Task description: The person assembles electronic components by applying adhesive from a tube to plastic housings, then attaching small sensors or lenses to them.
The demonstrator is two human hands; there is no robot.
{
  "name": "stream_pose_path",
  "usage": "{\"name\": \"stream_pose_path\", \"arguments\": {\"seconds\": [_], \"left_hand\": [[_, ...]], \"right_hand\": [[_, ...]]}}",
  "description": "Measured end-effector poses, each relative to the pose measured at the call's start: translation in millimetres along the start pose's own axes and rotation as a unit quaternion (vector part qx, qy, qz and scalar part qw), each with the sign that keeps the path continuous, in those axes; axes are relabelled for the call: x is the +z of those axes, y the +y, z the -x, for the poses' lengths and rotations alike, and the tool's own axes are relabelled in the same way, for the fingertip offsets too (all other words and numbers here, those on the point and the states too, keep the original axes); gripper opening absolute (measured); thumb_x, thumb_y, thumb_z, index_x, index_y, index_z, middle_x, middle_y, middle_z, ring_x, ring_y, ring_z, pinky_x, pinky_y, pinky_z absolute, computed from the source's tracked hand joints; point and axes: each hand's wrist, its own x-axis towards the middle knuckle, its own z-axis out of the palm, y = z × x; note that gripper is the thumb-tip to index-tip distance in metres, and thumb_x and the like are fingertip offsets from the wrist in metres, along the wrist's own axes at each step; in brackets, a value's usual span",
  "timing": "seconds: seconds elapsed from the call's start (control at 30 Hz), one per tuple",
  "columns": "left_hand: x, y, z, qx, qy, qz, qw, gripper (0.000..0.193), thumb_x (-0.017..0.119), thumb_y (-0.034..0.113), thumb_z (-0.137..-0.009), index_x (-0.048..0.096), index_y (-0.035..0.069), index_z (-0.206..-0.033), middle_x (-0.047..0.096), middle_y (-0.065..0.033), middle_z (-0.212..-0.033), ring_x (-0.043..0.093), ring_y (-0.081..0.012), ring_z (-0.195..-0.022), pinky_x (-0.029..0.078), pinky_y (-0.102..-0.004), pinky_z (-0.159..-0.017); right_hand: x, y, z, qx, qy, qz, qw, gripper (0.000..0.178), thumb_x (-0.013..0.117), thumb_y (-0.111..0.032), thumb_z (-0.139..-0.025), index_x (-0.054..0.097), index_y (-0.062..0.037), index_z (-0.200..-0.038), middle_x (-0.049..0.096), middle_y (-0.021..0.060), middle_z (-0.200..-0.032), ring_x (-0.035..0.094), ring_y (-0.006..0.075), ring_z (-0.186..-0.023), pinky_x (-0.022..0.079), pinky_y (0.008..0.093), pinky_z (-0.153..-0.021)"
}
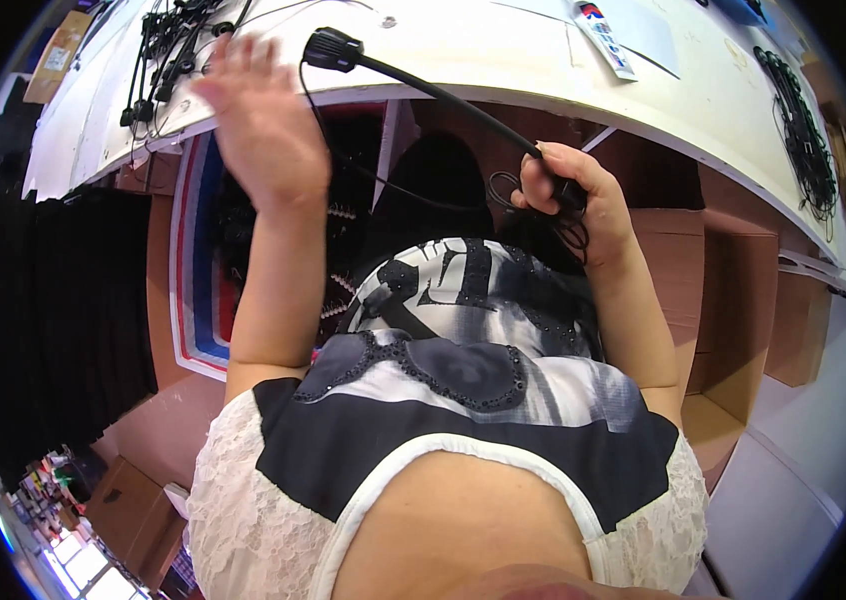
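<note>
My right hand [583, 190] grips the base end of a black gooseneck piece [443, 98], with its thumb and fingers closed round it. The long thin stem slants up to the left and ends in a ribbed black head [333, 50] over the table's front edge. A thin black cable [383, 182] hangs from near the head, and loops of cable gather under my right hand. My left hand [268, 130] is raised beside the head, open and holding nothing visible. Its fingers are stretched out and slightly blurred. Whether the gooseneck is a lamp or a microphone, I cannot tell.
A white table [443, 50] spans the far side. More black cabled pieces [168, 60] lie at its left, a cable bundle [803, 140] at its right, and a white tube [603, 40] between. Below stand a striped bag [188, 280] and cardboard boxes [733, 320].
</note>
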Motion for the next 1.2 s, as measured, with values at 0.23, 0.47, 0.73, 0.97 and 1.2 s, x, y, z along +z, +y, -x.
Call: {"name": "stream_pose_path", "arguments": {"seconds": [0.23,0.47,0.73,0.97,1.2], "left_hand": [[-17,22,44,-0.193,-0.242,-0.025,0.950,0.051,0.040,0.046,-0.089,0.051,-0.001,-0.104,0.058,-0.0139,-0.084,0.057,-0.0236,-0.079,0.046,-0.0335,-0.073],[5,7,16,-0.180,-0.183,0.315,0.914,0.049,0.049,0.052,-0.082,0.049,0.009,-0.104,0.047,-0.0018,-0.081,0.046,-0.0151,-0.071,0.042,-0.0313,-0.070],[11,-7,21,-0.220,-0.115,0.297,0.922,0.050,0.050,0.056,-0.078,0.048,0.011,-0.099,0.046,-0.0013,-0.076,0.042,-0.0132,-0.064,0.036,-0.0268,-0.060],[26,6,29,-0.195,-0.119,0.181,0.957,0.060,0.048,0.056,-0.080,0.044,0.007,-0.114,0.044,-0.0027,-0.084,0.038,-0.0112,-0.063,0.034,-0.0258,-0.061],[25,8,33,-0.111,-0.142,0.170,0.969,0.048,0.047,0.046,-0.086,0.037,0.018,-0.124,0.045,-0.0019,-0.083,0.035,-0.0094,-0.058,0.032,-0.0249,-0.058]], "right_hand": [[-9,6,8,-0.027,0.008,0.002,1.000,0.023,0.046,-0.022,-0.083,0.055,-0.0010,-0.077,0.046,0.0014,-0.062,0.036,0.0086,-0.049,0.041,0.0278,-0.068],[5,10,14,0.107,-0.028,0.006,0.994,0.028,0.046,-0.026,-0.085,0.056,-0.0003,-0.084,0.053,0.0041,-0.068,0.046,0.0090,-0.052,0.044,0.0224,-0.060],[-2,14,11,-0.078,0.006,0.417,0.906,0.017,0.065,-0.018,-0.078,0.058,-0.0029,-0.081,0.058,0.0025,-0.071,0.054,0.0058,-0.062,0.044,0.0187,-0.058],[0,11,16,-0.170,0.035,0.553,0.815,0.015,0.063,-0.012,-0.076,0.052,-0.0028,-0.071,0.045,0.0015,-0.057,0.042,0.0067,-0.052,0.034,0.0214,-0.048],[-24,38,4,-0.195,0.015,0.663,0.723,0.028,0.067,-0.021,-0.074,0.056,-0.0043,-0.094,0.059,0.0108,-0.078,0.057,0.0269,-0.068,0.044,0.0333,-0.064]]}}
